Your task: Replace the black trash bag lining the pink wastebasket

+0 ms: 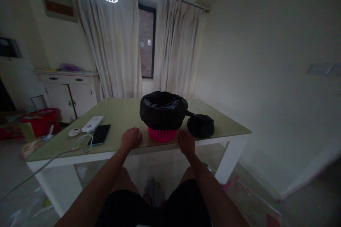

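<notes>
A pink perforated basket point(162, 135) stands upright near the front edge of the table. A black plastic bag point(163, 115) lines it, folded widely over the rim and covering most of its wall. My left hand point(131, 138) rests closed on the tabletop, just left of the basket and apart from it. On the other side, my right hand point(186, 142) lies closed at the table edge, close by the basket; whether it touches is unclear. Neither hand shows anything held. A bundle of black bags point(200, 125) lies right of the basket, with a strip reaching toward the lined bag.
On the left of the green-topped table point(119, 109) lie a dark phone point(99, 135), a white power bank point(92, 124) with a cable, and a small round white case point(74, 132). A white cabinet point(66, 92) stands behind, left. A wall flanks the right.
</notes>
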Demonstrator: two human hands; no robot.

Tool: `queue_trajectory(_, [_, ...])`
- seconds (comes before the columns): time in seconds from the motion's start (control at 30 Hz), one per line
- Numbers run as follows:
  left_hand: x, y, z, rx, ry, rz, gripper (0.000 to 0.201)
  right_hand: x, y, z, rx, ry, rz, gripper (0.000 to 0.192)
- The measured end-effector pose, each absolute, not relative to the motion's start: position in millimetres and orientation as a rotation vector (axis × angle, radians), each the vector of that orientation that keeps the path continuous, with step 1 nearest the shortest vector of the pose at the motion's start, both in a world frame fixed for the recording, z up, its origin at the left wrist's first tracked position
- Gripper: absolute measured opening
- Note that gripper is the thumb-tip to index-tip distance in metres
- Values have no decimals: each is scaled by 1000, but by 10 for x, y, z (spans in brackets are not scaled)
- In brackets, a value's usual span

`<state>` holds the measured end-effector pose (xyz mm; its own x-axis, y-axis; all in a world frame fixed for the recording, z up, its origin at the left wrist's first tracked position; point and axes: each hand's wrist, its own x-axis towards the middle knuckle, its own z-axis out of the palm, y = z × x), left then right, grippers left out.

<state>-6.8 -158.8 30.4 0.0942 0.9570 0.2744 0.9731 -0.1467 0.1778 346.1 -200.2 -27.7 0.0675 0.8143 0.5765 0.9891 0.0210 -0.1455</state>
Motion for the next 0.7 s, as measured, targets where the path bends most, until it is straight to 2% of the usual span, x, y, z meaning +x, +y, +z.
queue_trajectory(0.7, [-81,-1575,288,-2281,-2019,-465,46,3446,-2010,-269,-1849,-1776,-468,50])
